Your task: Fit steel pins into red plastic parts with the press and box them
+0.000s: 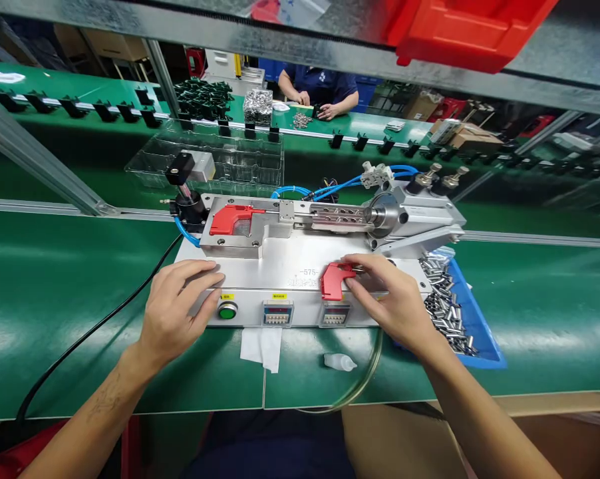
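Note:
My right hand [384, 299] pinches a small red plastic part [334, 279] on the front of a metal press fixture [290, 266]. My left hand [177, 309] lies flat on the fixture's left front corner, fingers stretched out, thumb close to a green push button [227, 310]. A second red plastic part [233, 218] sits in the fixture's nest, in line with a pneumatic cylinder [410, 216] at the right.
A blue tray [474, 319] of several small metal pins lies right of the fixture. A small white bottle [338, 362] and a white tissue [263, 347] lie at the table's front. Clear plastic trays [210, 163] stand behind. Another person works at the far bench [320, 90].

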Demonstrator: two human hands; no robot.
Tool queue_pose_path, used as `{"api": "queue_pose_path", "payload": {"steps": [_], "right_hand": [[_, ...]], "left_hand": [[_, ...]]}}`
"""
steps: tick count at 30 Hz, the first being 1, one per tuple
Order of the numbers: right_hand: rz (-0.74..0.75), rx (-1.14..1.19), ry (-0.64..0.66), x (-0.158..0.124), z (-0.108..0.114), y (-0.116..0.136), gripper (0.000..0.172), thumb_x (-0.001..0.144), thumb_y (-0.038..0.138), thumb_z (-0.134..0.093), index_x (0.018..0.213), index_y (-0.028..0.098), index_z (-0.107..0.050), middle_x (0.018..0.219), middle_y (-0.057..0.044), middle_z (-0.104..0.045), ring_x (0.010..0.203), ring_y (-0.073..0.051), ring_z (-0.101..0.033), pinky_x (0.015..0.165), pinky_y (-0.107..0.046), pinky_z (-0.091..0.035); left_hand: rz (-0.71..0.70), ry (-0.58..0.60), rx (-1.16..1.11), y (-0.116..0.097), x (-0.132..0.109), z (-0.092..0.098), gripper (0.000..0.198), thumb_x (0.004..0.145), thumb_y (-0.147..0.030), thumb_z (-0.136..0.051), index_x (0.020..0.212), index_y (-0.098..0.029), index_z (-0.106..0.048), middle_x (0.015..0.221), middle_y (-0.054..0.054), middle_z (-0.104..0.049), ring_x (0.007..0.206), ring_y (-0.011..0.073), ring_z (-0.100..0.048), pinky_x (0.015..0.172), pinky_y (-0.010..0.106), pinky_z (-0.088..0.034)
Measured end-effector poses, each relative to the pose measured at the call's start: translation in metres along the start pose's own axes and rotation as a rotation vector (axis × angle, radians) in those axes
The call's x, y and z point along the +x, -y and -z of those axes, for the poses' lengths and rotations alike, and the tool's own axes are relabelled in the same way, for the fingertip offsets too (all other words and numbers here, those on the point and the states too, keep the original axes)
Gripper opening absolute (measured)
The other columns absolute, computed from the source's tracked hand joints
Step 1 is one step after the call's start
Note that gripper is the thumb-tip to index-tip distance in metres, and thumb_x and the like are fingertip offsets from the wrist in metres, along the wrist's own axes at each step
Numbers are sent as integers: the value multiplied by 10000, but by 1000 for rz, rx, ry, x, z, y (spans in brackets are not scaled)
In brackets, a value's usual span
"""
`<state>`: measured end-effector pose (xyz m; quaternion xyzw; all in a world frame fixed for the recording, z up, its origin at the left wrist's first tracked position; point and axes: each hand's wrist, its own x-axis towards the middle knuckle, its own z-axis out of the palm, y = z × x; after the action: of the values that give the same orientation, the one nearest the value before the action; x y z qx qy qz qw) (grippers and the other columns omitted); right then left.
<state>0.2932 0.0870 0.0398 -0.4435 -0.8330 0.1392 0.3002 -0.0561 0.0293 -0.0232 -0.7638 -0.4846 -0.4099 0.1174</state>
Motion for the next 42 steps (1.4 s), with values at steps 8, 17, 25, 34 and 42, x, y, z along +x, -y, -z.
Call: {"api": "queue_pose_path", "payload": {"steps": [8, 17, 25, 34, 42], "right_hand": [[67, -63, -62, 4, 9, 0, 258, 981, 271, -630, 1231, 259, -690, 1255, -122, -701, 1172, -304, -681, 990, -507, -598], [-58, -222, -22, -64, 30, -11, 114, 1043, 284, -570, 992, 242, -663, 752, -23, -652, 644, -188, -637, 620, -319, -525], [-104, -83, 31, -62, 27, -34, 197, 1045, 419, -597, 980, 249, -671, 729, -17, -687, 582, -184, -633, 543, -310, -507], [-30, -192, -55, -62, 21, -37, 292, 1065, 465, -563, 913, 231, -649, 656, 9, -653, 515, -146, -601, 518, -272, -481], [86, -96, -189, -67, 14, 8, 64, 1019, 178, -617, 987, 216, -658, 822, -41, -688, 681, -168, -651, 649, -289, -525]], "left_hand": [[-50, -28, 14, -6, -2, 7, 214, 969, -105, -653, 1159, -199, -681, 1120, 124, -713, 1030, 292, -689, 893, 430, -548], [-195, 87, 75, -14, -37, 6, 241, 961, -56, -682, 1189, -135, -670, 992, 112, -716, 811, 224, -682, 716, 344, -489], [-50, 231, 46, -21, -22, 10, 125, 1059, -159, -568, 1139, -150, -664, 1029, 88, -715, 888, 207, -695, 792, 306, -523], [114, 252, -39, -29, -8, 7, 140, 1094, -215, -515, 1037, -183, -638, 898, 18, -681, 734, 137, -652, 650, 250, -490], [-33, 185, -327, -72, 35, -7, 146, 1055, -249, -581, 1169, -170, -628, 1063, 85, -731, 956, 220, -681, 846, 338, -553]]}}
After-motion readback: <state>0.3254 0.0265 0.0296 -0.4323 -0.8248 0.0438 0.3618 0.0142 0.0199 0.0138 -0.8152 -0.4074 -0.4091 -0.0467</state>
